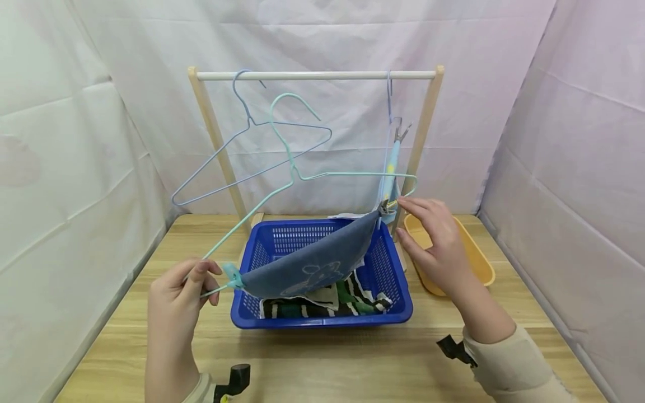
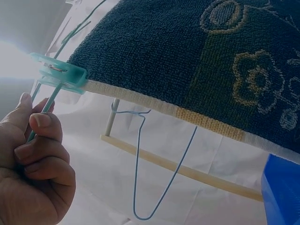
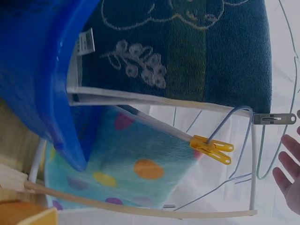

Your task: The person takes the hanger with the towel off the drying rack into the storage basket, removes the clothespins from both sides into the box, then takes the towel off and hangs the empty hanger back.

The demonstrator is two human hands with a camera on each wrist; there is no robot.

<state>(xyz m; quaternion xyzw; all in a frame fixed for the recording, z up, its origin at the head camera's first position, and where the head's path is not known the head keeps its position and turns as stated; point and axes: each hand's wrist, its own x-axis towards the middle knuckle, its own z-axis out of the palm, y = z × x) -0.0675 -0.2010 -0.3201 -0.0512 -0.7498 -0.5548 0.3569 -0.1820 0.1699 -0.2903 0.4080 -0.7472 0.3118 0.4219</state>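
Note:
My left hand [image 1: 173, 302] grips the lower left corner of a mint-green wire hanger [image 1: 347, 174], thumb and fingers curled round the wire. A dark blue towel [image 1: 312, 263] with a pale outlined pattern hangs from this hanger, sloping up to the right over the basket. A mint clothespin [image 2: 58, 72] pins its left corner to the wire, right beside my left fingers. At the right corner sits a grey clothespin [image 3: 274, 118]. My right hand [image 1: 438, 246] is next to that clothespin, fingers extended and apart from it in the right wrist view.
A blue basket [image 1: 322, 323] holds a striped cloth [image 1: 353, 296]. Behind it stands a rack with a white bar [image 1: 317, 75], bearing an empty blue hanger [image 1: 201, 165] and a dotted towel [image 3: 117, 159] pinned by a yellow clothespin [image 3: 211, 149]. A yellow tray [image 1: 476, 254] lies at right.

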